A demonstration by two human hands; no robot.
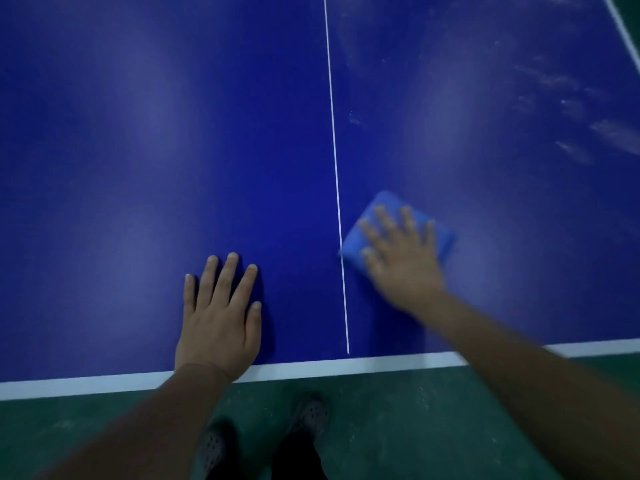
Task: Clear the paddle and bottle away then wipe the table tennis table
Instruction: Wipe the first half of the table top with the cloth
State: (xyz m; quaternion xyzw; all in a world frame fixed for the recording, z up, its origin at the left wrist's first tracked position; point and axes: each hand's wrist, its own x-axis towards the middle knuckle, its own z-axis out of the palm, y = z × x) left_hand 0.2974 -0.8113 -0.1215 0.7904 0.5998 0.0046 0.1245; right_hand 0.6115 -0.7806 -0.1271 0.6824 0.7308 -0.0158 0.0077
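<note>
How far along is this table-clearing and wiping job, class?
Done: no paddle or bottle shows on the table. In hand: the right hand presses a cloth flat by the centre line; the left hand rests flat. Left: pale smears far right.

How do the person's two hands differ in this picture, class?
The left hand lies flat on the bare table; the right hand presses a blue cloth. The left hand is sharp, the right blurred. The left sits left of the centre line, the right hand to its right. Both have straight fingers.
</note>
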